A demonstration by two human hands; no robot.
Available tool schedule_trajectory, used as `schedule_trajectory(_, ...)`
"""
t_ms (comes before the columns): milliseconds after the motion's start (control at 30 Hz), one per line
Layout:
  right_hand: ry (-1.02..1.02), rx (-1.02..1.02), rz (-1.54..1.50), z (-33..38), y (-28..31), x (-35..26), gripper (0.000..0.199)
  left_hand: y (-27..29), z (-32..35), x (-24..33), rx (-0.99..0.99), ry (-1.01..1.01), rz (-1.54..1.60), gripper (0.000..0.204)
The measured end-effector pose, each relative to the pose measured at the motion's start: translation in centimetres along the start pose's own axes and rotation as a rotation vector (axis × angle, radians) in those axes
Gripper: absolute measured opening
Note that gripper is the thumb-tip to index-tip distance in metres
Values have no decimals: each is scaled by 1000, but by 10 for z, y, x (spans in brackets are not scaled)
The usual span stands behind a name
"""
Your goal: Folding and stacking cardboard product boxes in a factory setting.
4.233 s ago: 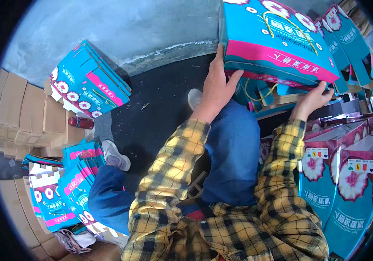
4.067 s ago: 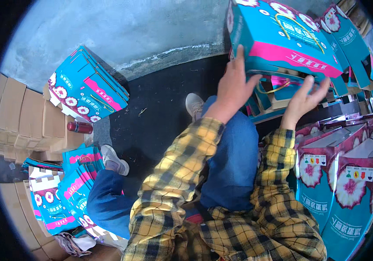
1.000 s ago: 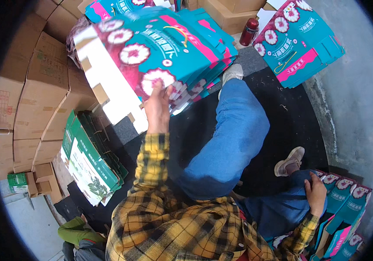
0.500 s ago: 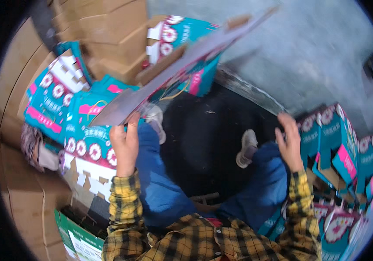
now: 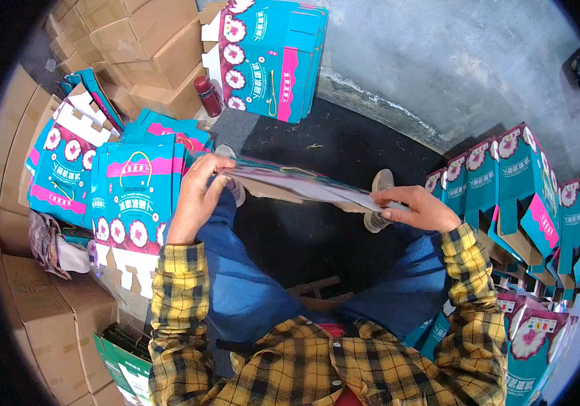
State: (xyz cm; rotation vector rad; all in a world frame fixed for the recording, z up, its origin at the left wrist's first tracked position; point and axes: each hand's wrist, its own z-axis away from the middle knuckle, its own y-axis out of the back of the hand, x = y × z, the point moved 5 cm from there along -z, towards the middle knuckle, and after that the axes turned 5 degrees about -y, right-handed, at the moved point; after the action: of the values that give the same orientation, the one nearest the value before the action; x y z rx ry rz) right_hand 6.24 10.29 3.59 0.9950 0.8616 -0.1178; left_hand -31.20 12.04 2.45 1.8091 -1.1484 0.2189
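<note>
Between my knees I hold a flat cardboard carton blank [image 5: 303, 188], seen nearly edge-on. Its far face shows teal print and its near side is pale, with a brown flap below. My left hand [image 5: 202, 193] pinches its left end, thumb on the near side. At the other end my right hand [image 5: 418, 206] grips the edge between thumb and fingers. Beside my left knee lies a stack of teal and pink flat cartons [image 5: 138, 196] with yellow cord handles. Another flat stack [image 5: 270, 61] leans at the wall ahead.
Folded-up teal boxes [image 5: 500, 176] stand in a row at my right. Brown cardboard boxes [image 5: 148, 47] are piled at the far left, and more brown boxes [image 5: 53, 304] at the near left. A dark red flask [image 5: 207, 96] stands beside the wall stack. A green box [image 5: 124, 362] sits lower left.
The carton blank has come down from a raised slant to nearly level before me. My right hand, empty earlier, has moved left and taken hold of its right end.
</note>
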Motion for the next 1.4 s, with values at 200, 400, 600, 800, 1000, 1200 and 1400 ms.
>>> schedule_trajectory(200,163,346,315,-12,12,-6,36,-1,-14,-9,132,125,71,16)
schedule_trajectory(400,259,226,213,-46,5,1,38,-18,-30,-17,242,117,-97,59)
schedule_trajectory(600,2,156,-9,-77,-10,9,33,-87,-43,17,-4,194,68,114)
schedule_trajectory(800,-94,177,-571,-80,4,20,34,-130,-34,66,-254,73,87,125)
schedule_trajectory(1000,-136,146,-640,-80,-15,33,35,-161,-37,79,-236,4,135,108)
schedule_trajectory(1200,-267,191,-728,-83,-11,56,32,-173,-22,60,-158,92,55,79)
schedule_trajectory(1400,-315,455,-591,-76,47,96,29,-138,-13,53,-147,71,18,77)
